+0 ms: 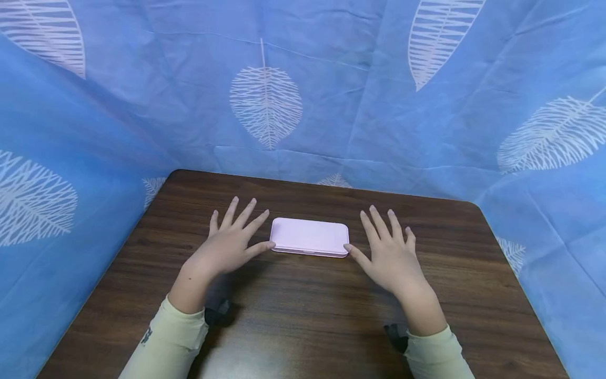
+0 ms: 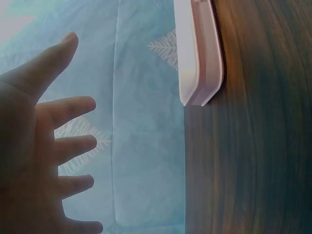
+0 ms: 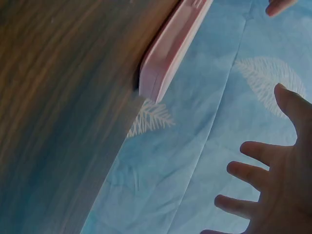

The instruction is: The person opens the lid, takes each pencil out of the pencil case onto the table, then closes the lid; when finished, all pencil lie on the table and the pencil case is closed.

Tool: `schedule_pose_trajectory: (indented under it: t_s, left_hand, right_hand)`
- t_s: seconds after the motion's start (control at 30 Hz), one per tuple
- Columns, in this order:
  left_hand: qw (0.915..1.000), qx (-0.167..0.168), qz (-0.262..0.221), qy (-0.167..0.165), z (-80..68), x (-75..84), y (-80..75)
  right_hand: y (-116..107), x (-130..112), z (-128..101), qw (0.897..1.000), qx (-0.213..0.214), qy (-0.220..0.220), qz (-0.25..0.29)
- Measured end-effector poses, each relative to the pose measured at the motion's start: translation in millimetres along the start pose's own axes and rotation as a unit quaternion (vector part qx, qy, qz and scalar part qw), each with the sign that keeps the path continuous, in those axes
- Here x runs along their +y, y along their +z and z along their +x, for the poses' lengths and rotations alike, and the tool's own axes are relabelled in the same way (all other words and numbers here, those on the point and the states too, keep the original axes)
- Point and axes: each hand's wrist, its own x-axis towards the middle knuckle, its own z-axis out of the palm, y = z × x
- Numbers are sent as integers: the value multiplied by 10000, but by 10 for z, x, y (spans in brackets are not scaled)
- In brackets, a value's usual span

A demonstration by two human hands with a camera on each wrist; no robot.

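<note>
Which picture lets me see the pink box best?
The head view: the whole flat lid of the pink box shows, lying on the table between both open hands. Each wrist view shows only one end and a thin side edge.

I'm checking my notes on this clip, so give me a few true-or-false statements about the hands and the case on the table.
1. The pink case lies flat and closed on the wooden table. True.
2. The left hand grips the case with curled fingers. False: its fingers are spread and straight, beside the case's left end.
3. The right hand is beside the case's right end, fingers spread. True.
4. The case stands on its edge. False: it lies flat.
5. A blue cloth with white leaves hangs behind the table. True.
</note>
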Motion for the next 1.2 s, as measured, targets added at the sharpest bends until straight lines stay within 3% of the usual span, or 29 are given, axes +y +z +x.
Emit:
schedule_pose_trajectory:
  t_s: [0.3, 0.47, 0.7, 1.2]
  left_hand:
    - [9989, -112, 328, 326, 68, 110, 120]
    - [9962, -546, 343, 579, 264, 156, 240]
    - [9929, -968, 313, 622, 530, 170, 381]
    - [9890, -1245, 282, 748, 716, 185, 499]
  right_hand:
    - [132, -314, 40, 9969, 109, -712, -332]
    - [203, -528, 127, 9921, -37, -1110, -589]
    - [330, -718, 312, 9834, -184, -1641, -753]
    - [484, -831, 511, 9790, -587, -1707, -950]
